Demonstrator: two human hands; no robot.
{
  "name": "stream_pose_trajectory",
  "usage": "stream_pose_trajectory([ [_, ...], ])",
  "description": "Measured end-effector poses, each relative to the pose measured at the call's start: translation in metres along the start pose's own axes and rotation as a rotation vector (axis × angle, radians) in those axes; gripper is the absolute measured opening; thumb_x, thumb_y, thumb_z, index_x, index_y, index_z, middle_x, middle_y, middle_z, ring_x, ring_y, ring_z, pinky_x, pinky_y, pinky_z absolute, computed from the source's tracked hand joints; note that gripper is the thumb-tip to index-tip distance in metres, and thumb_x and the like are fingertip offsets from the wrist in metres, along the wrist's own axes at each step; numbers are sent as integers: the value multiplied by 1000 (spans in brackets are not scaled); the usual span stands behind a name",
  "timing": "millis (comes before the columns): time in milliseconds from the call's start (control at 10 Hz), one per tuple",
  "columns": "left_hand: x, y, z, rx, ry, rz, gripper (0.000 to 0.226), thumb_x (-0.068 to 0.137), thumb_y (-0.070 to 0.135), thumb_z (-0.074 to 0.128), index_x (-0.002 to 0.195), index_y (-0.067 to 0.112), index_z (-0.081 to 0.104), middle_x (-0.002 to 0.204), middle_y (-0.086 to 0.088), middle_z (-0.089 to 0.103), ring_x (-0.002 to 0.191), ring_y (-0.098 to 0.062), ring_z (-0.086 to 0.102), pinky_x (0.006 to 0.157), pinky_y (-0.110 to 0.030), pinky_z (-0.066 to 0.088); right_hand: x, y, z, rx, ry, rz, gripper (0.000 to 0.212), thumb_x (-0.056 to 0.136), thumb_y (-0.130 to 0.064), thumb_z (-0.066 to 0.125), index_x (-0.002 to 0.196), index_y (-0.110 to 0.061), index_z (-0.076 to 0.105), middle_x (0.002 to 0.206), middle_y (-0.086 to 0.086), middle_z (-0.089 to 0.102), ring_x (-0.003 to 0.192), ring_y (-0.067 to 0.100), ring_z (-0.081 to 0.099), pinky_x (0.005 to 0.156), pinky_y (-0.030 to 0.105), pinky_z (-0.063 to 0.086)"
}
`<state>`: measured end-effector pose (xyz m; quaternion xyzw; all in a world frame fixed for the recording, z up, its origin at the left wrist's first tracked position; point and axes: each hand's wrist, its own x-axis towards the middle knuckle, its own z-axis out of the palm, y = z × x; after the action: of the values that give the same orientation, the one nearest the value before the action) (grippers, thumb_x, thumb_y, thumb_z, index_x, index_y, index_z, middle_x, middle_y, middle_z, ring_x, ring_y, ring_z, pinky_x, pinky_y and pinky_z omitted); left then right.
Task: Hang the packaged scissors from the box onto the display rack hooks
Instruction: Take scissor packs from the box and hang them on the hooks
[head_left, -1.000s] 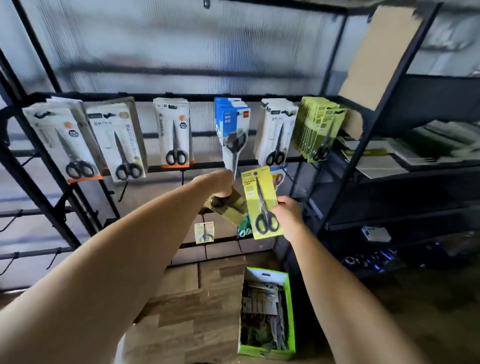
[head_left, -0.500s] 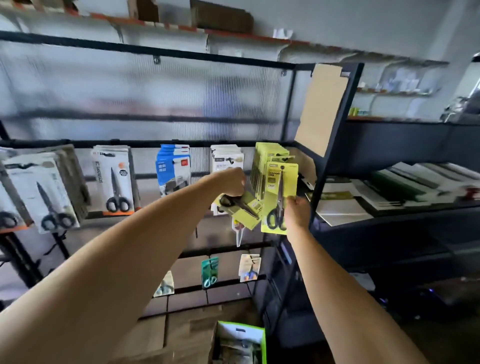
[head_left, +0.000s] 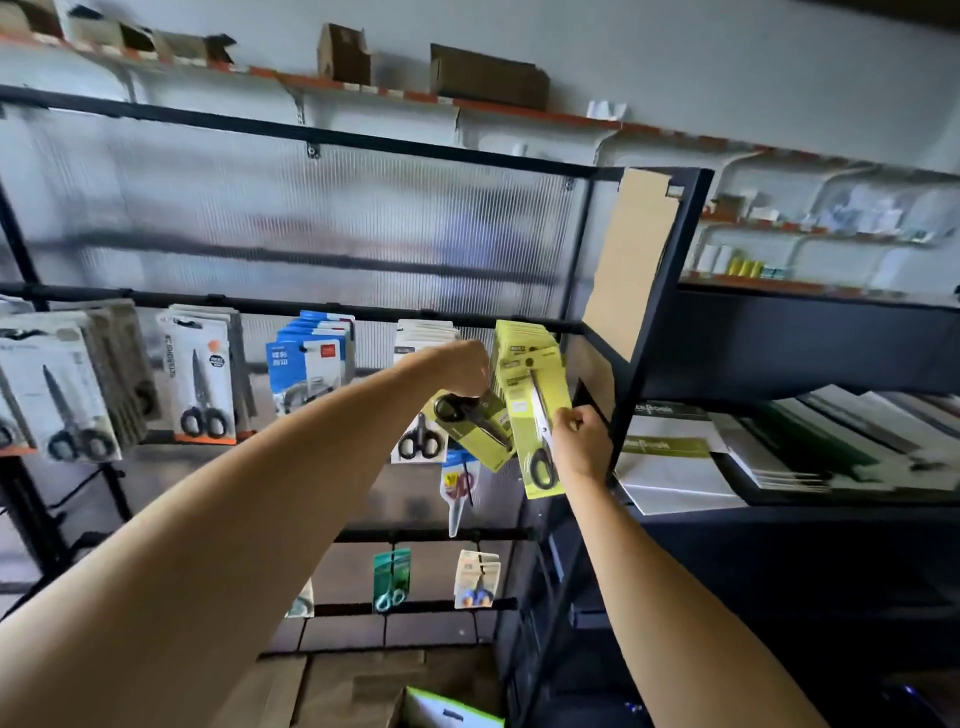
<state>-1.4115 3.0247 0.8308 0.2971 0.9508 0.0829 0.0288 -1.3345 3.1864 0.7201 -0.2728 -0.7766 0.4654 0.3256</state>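
Right hand (head_left: 581, 441) pinching upright yellow scissors pack (head_left: 537, 415); left hand (head_left: 457, 366) curled around tilted yellow packs (head_left: 480, 421) just below.

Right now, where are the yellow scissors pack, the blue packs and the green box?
yellow scissors pack (head_left: 537, 410): head view, card front.
blue packs (head_left: 306, 358): head view, front card.
green box (head_left: 452, 712): head view, top rim.

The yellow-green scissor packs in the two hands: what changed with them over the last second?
The right hand raised its upright yellow-green pack from below the rail up against the hanging yellow-green stack; whether it is on the hook is unclear. The left hand rose too, still gripping its tilted pack. The other hanging rows stayed put.
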Motion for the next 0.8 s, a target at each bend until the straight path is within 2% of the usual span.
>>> stream_pose_trajectory([
  [100, 4, 1, 5, 14, 0, -26, 36, 84, 9, 48, 116, 10, 65, 114, -8, 65, 104, -28, 61, 89, -40, 54, -2, 9, 6, -4, 17, -39, 19, 95, -28, 55, 90, -10, 59, 93, 11, 68, 83, 30, 59, 64, 29, 32],
  [200, 7, -2, 8, 4, -5, -44, 39, 82, 15, 52, 119, 16, 64, 116, -7, 63, 102, -27, 60, 87, -37, 54, -10, 12, 12, 56, 70, -12, 21, 97, -30, 51, 90, -12, 57, 92, 9, 66, 79, 26, 56, 63, 29, 36],
  [300, 7, -5, 7, -14, -18, -66, 39, 83, 18, 54, 120, 19, 65, 118, -5, 62, 104, -25, 59, 80, -30, 48, -9, 12, 12, 123, 106, 44, 24, 99, -33, 49, 97, -11, 58, 89, 4, 63, 79, 27, 59, 62, 28, 40],
  [400, 7, -5, 4, 15, -37, -77, 39, 85, 14, 54, 122, 19, 64, 120, -4, 61, 107, -25, 58, 78, -29, 45, 0, 13, 13, 36, 55, 24, 26, 99, -34, 51, 96, -11, 61, 94, 8, 68, 84, 31, 63, 63, 28, 40],
  [500, 8, -6, 3, 33, -47, -80, 41, 83, 16, 57, 123, 21, 63, 123, -4, 60, 106, -24, 58, 78, -29, 44, 11, 9, 18, -27, 21, 68, 28, 97, -35, 52, 96, -10, 64, 96, 11, 70, 89, 32, 65, 67, 31, 46],
  [600, 6, -7, 2, 60, -62, -89, 42, 85, 15, 57, 126, 18, 61, 125, -5, 58, 110, -25, 56, 79, -28, 43, 18, -1, 22, -121, -21, 114, 33, 97, -31, 49, 101, -3, 65, 104, 19, 69, 96, 36, 65, 77, 38, 52],
  [700, 2, -11, 1, 105, -59, -89, 41, 86, 15, 56, 127, 18, 61, 125, -4, 58, 110, -26, 57, 81, -29, 45, 21, -11, 19, -206, -32, 276, 40, 96, -28, 52, 123, 1, 53, 125, 23, 58, 112, 39, 59, 83, 39, 50],
  [800, -8, -13, -2, 180, -80, -94, 40, 86, 14, 53, 125, 16, 60, 121, -5, 59, 104, -25, 56, 79, -30, 48, 22, -3, 24, -327, -165, 411, 56, 82, -27, 65, 129, -2, 49, 130, 22, 54, 118, 37, 56, 91, 42, 50],
])
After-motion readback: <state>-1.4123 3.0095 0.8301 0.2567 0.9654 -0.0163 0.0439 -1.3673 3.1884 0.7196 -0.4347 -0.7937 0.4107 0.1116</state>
